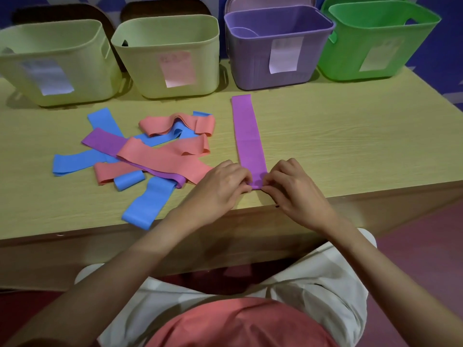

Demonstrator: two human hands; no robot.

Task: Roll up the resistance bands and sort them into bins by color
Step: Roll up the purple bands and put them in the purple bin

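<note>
A purple band (246, 131) lies flat and straight on the wooden table (350, 136), running away from me. My left hand (220, 189) and my right hand (295, 194) pinch its near end from either side, where the edge is curled into a small fold. To the left is a loose pile of bands: blue bands (147, 204), salmon-pink bands (162, 156) and another purple band (102, 142). Along the table's back stand two pale yellow bins (50, 61) (170, 53), a purple bin (278, 51) and a green bin (378, 38).
Each bin carries a paper label on its front. A small rolled blue band (129, 180) lies in the pile. The table's front edge runs just below my hands. My lap sits under the table's edge.
</note>
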